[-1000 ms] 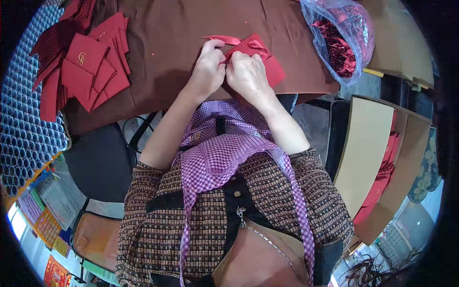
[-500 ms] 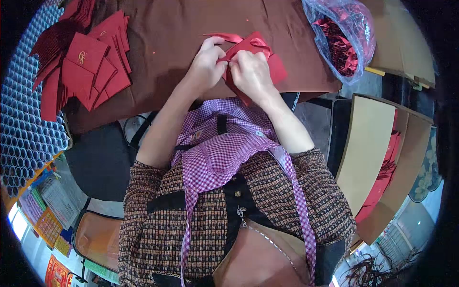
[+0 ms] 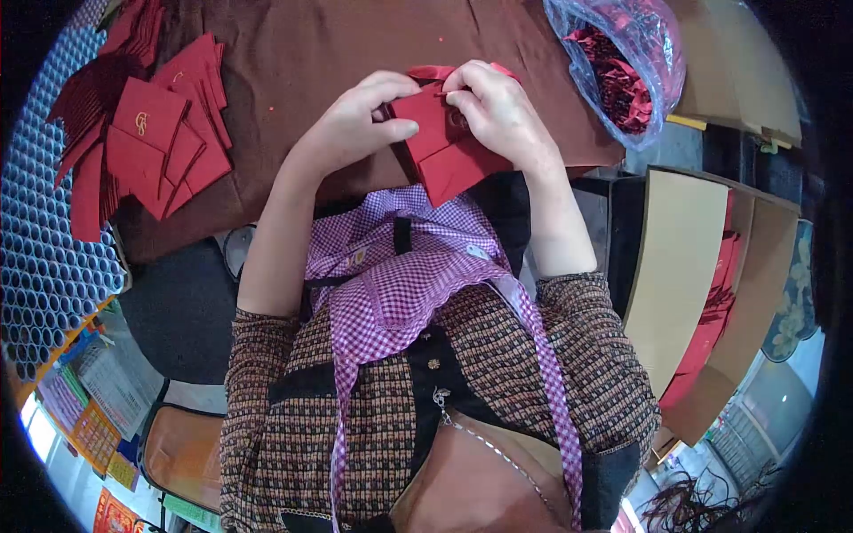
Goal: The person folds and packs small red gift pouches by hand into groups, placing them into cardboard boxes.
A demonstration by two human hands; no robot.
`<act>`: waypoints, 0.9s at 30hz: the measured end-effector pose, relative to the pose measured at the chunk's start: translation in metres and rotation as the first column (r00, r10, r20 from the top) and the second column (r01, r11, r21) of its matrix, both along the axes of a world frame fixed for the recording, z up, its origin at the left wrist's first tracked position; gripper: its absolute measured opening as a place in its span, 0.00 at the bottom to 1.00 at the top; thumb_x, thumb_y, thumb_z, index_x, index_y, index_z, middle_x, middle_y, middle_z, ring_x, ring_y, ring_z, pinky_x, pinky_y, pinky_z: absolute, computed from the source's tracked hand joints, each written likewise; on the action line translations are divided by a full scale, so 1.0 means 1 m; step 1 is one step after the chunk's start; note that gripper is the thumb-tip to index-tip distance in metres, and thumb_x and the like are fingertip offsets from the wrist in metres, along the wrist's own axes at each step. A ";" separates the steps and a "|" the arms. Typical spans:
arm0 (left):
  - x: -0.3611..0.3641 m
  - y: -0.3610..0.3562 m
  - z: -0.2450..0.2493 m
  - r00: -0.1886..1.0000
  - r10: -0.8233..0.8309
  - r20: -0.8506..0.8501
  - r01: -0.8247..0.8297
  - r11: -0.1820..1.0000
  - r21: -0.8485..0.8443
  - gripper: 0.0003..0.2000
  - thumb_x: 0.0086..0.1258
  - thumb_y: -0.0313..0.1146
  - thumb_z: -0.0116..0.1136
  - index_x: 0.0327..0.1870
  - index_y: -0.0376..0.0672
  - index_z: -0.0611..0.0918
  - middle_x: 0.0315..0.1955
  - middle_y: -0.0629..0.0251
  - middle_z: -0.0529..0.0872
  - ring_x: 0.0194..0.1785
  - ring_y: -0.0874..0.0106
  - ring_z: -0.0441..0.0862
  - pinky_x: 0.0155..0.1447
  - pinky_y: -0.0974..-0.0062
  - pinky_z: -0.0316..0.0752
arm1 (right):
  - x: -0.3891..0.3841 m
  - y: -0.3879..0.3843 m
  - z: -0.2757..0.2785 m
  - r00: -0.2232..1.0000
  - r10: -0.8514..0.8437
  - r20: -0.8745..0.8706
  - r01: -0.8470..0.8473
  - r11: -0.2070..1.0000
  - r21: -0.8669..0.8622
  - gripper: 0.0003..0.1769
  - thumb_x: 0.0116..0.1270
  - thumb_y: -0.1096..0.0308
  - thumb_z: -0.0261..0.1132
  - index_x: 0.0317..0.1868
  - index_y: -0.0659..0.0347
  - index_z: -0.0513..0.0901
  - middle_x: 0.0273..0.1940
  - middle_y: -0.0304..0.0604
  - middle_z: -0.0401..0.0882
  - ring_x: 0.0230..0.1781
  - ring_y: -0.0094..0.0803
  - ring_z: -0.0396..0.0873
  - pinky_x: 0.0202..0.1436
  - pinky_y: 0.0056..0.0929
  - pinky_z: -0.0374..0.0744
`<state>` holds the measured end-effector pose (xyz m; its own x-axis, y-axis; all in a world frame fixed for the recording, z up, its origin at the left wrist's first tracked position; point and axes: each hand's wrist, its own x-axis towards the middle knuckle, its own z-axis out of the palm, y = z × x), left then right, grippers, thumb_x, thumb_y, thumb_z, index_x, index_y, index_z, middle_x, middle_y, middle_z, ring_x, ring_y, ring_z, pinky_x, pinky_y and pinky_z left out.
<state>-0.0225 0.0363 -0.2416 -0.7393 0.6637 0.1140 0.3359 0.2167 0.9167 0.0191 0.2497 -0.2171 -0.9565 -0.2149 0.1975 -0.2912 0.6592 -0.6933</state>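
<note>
A small red paper gift bag (image 3: pixel 451 164) with a partly covered gold mark is tilted between my two hands over the table's near edge. My left hand (image 3: pixel 369 120) has its fingertips at the bag's upper left, with the thumb on its front. At the top edge, the finger and thumb of my right hand (image 3: pixel 506 120) pinch the bag near its middle. A shiny red ribbon (image 3: pixel 430 72) shows behind the fingers along the top; how it is fastened is hidden.
Flat red bags with gold marks (image 3: pixel 147 124) lie piled at the left of the brown-covered table (image 3: pixel 302 53). On the right are a clear plastic bag (image 3: pixel 662 62) of red ribbons and an open cardboard box (image 3: pixel 680 258) holding red pieces. A tube rack (image 3: pixel 53 222) borders the left.
The red bag has turned so its front and gold mark face up toward me. Both hands have shifted to its top edge, and the ribbon now lies mostly behind it.
</note>
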 end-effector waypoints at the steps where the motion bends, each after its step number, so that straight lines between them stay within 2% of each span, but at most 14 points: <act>1: 0.003 -0.002 -0.001 0.991 -0.017 0.132 0.016 1.000 0.006 0.16 0.59 0.26 0.64 0.49 0.36 0.80 0.52 0.64 0.78 0.48 0.76 0.76 0.51 0.78 0.72 | 0.001 0.001 0.002 1.000 0.003 0.002 -0.003 1.000 -0.001 0.04 0.61 0.77 0.61 0.37 0.66 0.78 0.29 0.45 0.77 0.33 0.35 0.78 0.39 0.30 0.75; 2: 0.005 -0.002 -0.003 0.964 -0.035 0.262 0.032 0.999 0.014 0.18 0.59 0.26 0.65 0.51 0.35 0.79 0.51 0.66 0.78 0.47 0.78 0.76 0.49 0.80 0.72 | 0.002 0.002 0.004 1.000 0.006 0.003 -0.006 1.000 -0.002 0.03 0.61 0.77 0.60 0.36 0.66 0.78 0.29 0.46 0.78 0.33 0.34 0.78 0.38 0.30 0.75; 3: 0.008 0.001 -0.003 0.974 -0.024 0.224 0.013 0.999 0.051 0.16 0.61 0.26 0.64 0.50 0.34 0.78 0.47 0.69 0.79 0.43 0.81 0.76 0.46 0.83 0.72 | 0.003 0.002 0.004 1.000 0.002 0.005 -0.002 1.000 -0.002 0.03 0.61 0.77 0.60 0.36 0.66 0.78 0.29 0.46 0.78 0.33 0.34 0.78 0.38 0.30 0.75; 4: 0.011 0.002 -0.001 0.974 -0.028 0.226 0.017 0.999 0.050 0.16 0.61 0.26 0.64 0.50 0.34 0.78 0.47 0.69 0.79 0.43 0.81 0.76 0.46 0.83 0.72 | 0.004 0.002 0.004 1.000 0.006 0.015 -0.006 1.000 -0.023 0.03 0.61 0.78 0.60 0.36 0.66 0.78 0.28 0.46 0.78 0.32 0.34 0.78 0.38 0.30 0.75; 6: 0.016 0.005 0.006 0.882 0.055 0.468 -0.091 0.994 0.055 0.13 0.62 0.25 0.62 0.48 0.35 0.79 0.40 0.71 0.80 0.41 0.83 0.76 0.46 0.84 0.72 | 0.004 0.000 0.005 1.000 0.007 0.021 -0.006 0.999 -0.042 0.03 0.61 0.78 0.60 0.36 0.66 0.78 0.28 0.46 0.78 0.31 0.34 0.79 0.37 0.30 0.76; 8: 0.018 0.009 -0.009 0.880 0.056 0.472 -0.124 0.986 0.114 0.11 0.63 0.26 0.61 0.47 0.36 0.79 0.38 0.72 0.80 0.40 0.83 0.76 0.45 0.84 0.72 | 0.006 -0.002 0.007 1.000 -0.009 0.001 0.009 0.999 -0.037 0.03 0.60 0.78 0.61 0.35 0.66 0.78 0.29 0.46 0.79 0.30 0.34 0.79 0.37 0.30 0.76; 9: 0.019 0.011 -0.010 0.876 0.062 0.478 -0.161 0.972 0.169 0.10 0.65 0.26 0.59 0.46 0.36 0.79 0.36 0.73 0.80 0.39 0.83 0.76 0.45 0.84 0.72 | 0.008 -0.003 0.008 1.000 -0.025 -0.008 0.025 0.998 -0.052 0.03 0.60 0.78 0.62 0.35 0.66 0.78 0.33 0.46 0.80 0.35 0.37 0.80 0.40 0.31 0.77; 10: 0.020 0.012 -0.009 0.876 0.059 0.478 -0.158 0.973 0.170 0.10 0.65 0.26 0.59 0.46 0.36 0.79 0.36 0.73 0.80 0.39 0.83 0.76 0.45 0.84 0.72 | 0.009 -0.005 0.008 1.000 -0.028 -0.008 0.027 0.998 -0.051 0.03 0.60 0.78 0.62 0.35 0.66 0.78 0.33 0.46 0.80 0.35 0.37 0.80 0.40 0.31 0.77; 12: 0.021 0.013 -0.004 0.856 0.075 0.512 -0.194 0.964 0.183 0.09 0.66 0.26 0.57 0.46 0.36 0.79 0.36 0.72 0.81 0.39 0.83 0.76 0.45 0.84 0.72 | 0.011 -0.008 0.007 0.956 -0.067 -0.284 0.049 0.996 -0.070 0.04 0.59 0.78 0.63 0.35 0.66 0.78 0.38 0.45 0.79 0.40 0.41 0.79 0.42 0.33 0.77; 14: 0.022 0.014 -0.005 0.844 0.072 0.532 -0.211 0.956 0.205 0.09 0.66 0.26 0.57 0.46 0.36 0.79 0.37 0.72 0.81 0.39 0.83 0.76 0.45 0.84 0.72 | 0.015 -0.010 0.008 0.952 -0.108 -0.286 0.092 0.993 -0.069 0.05 0.58 0.77 0.64 0.35 0.65 0.79 0.40 0.45 0.79 0.43 0.43 0.77 0.46 0.35 0.75; 16: 0.021 0.014 -0.005 0.830 0.069 0.554 -0.230 0.947 0.226 0.09 0.66 0.26 0.57 0.46 0.36 0.79 0.37 0.71 0.81 0.39 0.83 0.76 0.46 0.84 0.72 | 0.021 -0.012 0.012 0.908 -0.109 -0.403 0.164 0.981 0.104 0.05 0.56 0.76 0.66 0.33 0.63 0.79 0.38 0.43 0.79 0.42 0.40 0.77 0.47 0.35 0.72; 17: 0.021 0.014 -0.004 0.836 0.074 0.543 -0.229 0.947 0.223 0.09 0.66 0.26 0.57 0.46 0.36 0.79 0.37 0.71 0.81 0.39 0.83 0.76 0.46 0.84 0.72 | 0.024 -0.013 0.009 0.922 -0.113 -0.369 0.174 0.975 0.135 0.05 0.54 0.74 0.68 0.31 0.60 0.80 0.34 0.40 0.80 0.40 0.36 0.78 0.48 0.34 0.69; 21: 0.020 0.014 0.001 0.856 0.082 0.511 -0.214 0.955 0.205 0.09 0.66 0.26 0.57 0.46 0.35 0.79 0.37 0.71 0.81 0.39 0.84 0.77 0.45 0.85 0.73 | 0.030 -0.019 0.004 0.917 -0.135 -0.376 0.206 0.966 0.154 0.05 0.54 0.71 0.69 0.29 0.59 0.80 0.28 0.35 0.79 0.33 0.32 0.77 0.46 0.33 0.67; 27: 0.020 0.015 0.002 0.871 0.055 0.489 -0.199 0.948 0.249 0.09 0.66 0.25 0.57 0.45 0.35 0.79 0.37 0.71 0.81 0.38 0.84 0.76 0.45 0.85 0.72 | 0.031 -0.022 0.004 0.916 -0.146 -0.375 0.220 0.962 0.163 0.07 0.54 0.70 0.70 0.28 0.60 0.79 0.26 0.37 0.79 0.31 0.32 0.77 0.45 0.33 0.67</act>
<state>-0.0027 0.0511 -0.2396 -0.8273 0.5526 -0.1007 -0.1627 -0.0641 0.9846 0.0506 0.2272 -0.2135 -0.8565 -0.1131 0.5035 -0.3552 0.8370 -0.4163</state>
